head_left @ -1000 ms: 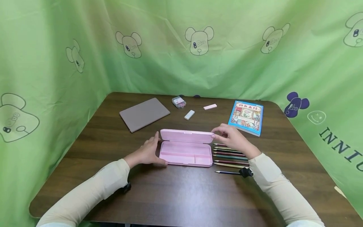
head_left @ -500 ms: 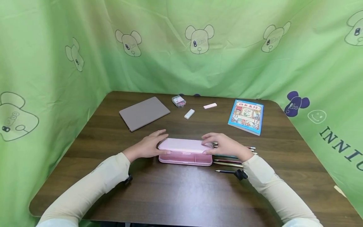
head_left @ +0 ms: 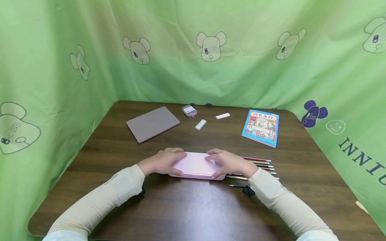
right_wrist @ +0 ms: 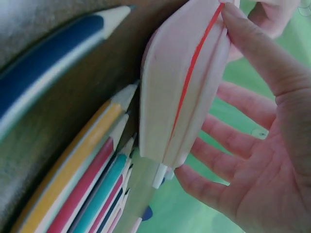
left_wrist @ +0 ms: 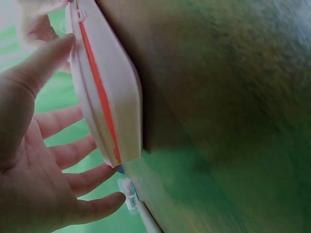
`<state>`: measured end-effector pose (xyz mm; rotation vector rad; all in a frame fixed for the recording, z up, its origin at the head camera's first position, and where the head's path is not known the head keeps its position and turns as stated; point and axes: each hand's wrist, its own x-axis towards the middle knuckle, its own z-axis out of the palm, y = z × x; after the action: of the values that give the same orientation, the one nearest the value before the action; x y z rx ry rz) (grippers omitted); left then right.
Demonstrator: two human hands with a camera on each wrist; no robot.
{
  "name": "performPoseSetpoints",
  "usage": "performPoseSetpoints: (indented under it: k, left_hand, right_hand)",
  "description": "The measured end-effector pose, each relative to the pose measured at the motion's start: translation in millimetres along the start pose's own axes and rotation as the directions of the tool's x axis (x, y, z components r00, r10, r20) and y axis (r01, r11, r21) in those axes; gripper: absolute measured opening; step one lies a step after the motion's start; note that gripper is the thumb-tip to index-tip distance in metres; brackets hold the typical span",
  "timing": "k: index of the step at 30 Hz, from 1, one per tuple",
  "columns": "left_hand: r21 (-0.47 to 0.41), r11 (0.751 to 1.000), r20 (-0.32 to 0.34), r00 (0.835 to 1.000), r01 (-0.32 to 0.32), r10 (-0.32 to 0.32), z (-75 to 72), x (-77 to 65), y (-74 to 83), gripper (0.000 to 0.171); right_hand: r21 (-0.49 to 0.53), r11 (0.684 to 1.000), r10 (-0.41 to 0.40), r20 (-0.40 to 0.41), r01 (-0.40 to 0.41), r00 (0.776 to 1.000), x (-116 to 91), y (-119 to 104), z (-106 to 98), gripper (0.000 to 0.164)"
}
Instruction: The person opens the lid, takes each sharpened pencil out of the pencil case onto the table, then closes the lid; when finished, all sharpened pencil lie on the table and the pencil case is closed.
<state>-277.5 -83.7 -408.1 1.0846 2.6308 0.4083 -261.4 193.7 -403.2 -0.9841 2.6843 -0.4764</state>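
A pink pencil case (head_left: 195, 164) lies on the table with its lid down. A thin red-orange line runs between lid and base on the case (left_wrist: 119, 92) in the left wrist view. At its left end my left hand (head_left: 164, 162) rests on the lid, thumb at the front edge and fingers spread over the top. My right hand (head_left: 230, 163) presses the right end likewise, as its spread fingers (right_wrist: 233, 133) show in the right wrist view. Several pencils (head_left: 262, 166) lie right of the case, partly hidden by the right hand. The inside of the case is hidden.
Behind the case are a grey laptop-like slab (head_left: 153, 124), a small clear box (head_left: 189, 111), a white eraser-like block (head_left: 200, 125) and a pale pink bar (head_left: 222, 115). A blue-edged book (head_left: 261, 128) lies at the right back. Green cloth (head_left: 181, 77) hangs around the table.
The lid of the pencil case has swung down from upright to lying on the base. My right hand has moved left onto the lid, and my left hand has come over its left end.
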Motion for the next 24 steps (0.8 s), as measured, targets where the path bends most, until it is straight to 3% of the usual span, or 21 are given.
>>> performPoseSetpoints:
  k: [6,14,19,24]
  left_hand:
    - [0.036,0.998,-0.037,0.998,0.056,-0.055,-0.5,-2.6,0.6,0.066]
    - [0.041,0.995,-0.023,0.996,0.091,-0.091,4.9,-11.1,1.5,0.066]
    - [0.044,0.996,-0.039,0.996,0.082,-0.08,6.0,-11.2,2.6,0.064]
    - [0.106,0.993,-0.048,0.998,0.046,-0.041,6.0,-10.8,1.3,0.067]
  right_hand:
    - [-0.024,0.999,-0.03,-0.013,0.029,0.999,4,-8,2,0.068]
    - [-0.061,0.997,-0.049,0.007,0.049,0.999,5,-16,9,0.071]
    - [-0.086,0.994,-0.076,-0.008,0.075,0.997,4,-12,9,0.071]
    - [-0.083,0.994,-0.073,-0.036,0.07,0.997,0,-7,9,0.071]
